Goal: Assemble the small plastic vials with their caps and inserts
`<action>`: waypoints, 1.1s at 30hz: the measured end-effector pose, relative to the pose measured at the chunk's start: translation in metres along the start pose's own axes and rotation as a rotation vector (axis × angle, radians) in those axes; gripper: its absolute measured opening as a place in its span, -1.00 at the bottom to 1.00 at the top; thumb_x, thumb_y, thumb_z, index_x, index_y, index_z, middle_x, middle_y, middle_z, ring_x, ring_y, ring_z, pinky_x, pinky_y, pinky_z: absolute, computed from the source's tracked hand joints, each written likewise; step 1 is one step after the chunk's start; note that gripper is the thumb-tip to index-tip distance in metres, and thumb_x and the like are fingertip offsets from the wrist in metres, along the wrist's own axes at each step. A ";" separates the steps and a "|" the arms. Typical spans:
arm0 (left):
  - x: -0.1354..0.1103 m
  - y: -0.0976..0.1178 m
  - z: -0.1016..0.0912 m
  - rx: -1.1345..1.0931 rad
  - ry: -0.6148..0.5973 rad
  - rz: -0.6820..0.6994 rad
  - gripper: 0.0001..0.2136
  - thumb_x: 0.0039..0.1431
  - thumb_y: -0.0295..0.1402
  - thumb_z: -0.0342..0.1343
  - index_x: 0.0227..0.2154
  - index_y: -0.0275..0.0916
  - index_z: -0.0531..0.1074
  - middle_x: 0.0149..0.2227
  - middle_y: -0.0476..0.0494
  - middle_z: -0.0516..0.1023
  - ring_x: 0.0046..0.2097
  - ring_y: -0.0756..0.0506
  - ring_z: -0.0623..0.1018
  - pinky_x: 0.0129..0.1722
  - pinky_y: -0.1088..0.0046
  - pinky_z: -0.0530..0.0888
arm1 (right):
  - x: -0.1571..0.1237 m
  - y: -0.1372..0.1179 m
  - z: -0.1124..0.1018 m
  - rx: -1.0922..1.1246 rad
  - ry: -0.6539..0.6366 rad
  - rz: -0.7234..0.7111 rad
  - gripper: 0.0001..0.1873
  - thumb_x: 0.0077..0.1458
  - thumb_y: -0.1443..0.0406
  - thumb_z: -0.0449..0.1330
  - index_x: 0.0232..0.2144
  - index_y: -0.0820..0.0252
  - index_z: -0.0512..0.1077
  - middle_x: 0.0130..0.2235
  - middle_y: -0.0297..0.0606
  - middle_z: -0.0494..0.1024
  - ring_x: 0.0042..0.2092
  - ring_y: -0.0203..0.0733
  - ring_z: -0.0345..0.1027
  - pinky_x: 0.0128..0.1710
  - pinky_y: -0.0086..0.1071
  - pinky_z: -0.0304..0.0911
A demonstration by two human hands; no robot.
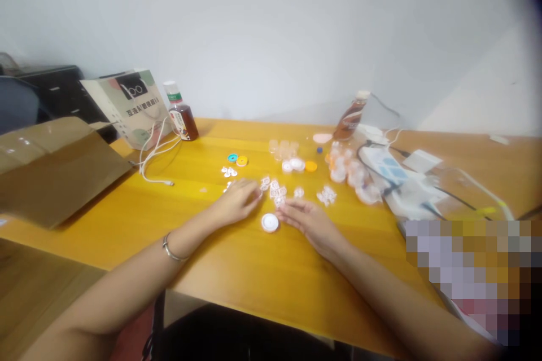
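Observation:
My left hand [240, 201] hovers low over the table with its fingers curled together; whether anything is inside them is hidden. Opposite it, my right hand [308, 223] has its thumb and fingers closed in a pinch, and anything between them is too small to name. By its fingertips lies a small white piece with a reddish pattern [279, 201]. More such patterned pieces [274, 186] lie loose just beyond, between the two hands. A round white cap-like disc [270, 223] rests on the table directly left of my right fingertips.
Behind stand small clear cups [283, 150], white lids [296, 164] and an orange lid [310, 166]. Teal [232, 158] and yellow rings [242, 161] lie left. Around are two drink bottles [183, 121], a paper bag [144, 107], a cardboard box [59, 172] and a power strip [410, 197] with cables.

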State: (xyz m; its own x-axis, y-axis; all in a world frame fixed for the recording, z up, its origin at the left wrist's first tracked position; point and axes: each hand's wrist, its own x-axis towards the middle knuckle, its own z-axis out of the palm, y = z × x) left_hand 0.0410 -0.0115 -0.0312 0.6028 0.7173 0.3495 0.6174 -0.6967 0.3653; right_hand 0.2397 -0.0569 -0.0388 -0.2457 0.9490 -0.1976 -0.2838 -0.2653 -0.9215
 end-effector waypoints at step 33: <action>0.001 0.017 0.002 -0.574 0.024 0.106 -0.82 0.12 -0.42 0.06 -0.20 -0.25 0.43 -0.18 -0.18 0.48 -0.12 -0.05 0.45 -0.05 0.33 0.36 | 0.003 -0.001 -0.004 -0.219 -0.154 -0.051 -0.71 -0.07 0.11 0.21 -0.56 0.25 0.42 -0.56 -0.38 0.42 -0.50 -0.41 0.26 -0.43 -0.47 0.14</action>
State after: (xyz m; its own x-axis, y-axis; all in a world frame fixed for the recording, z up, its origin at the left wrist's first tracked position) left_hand 0.0530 -0.0224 -0.0262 0.6307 0.6483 0.4266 0.1774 -0.6556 0.7339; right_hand 0.2423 -0.0528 -0.0402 -0.3790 0.9187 -0.1111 -0.0966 -0.1587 -0.9826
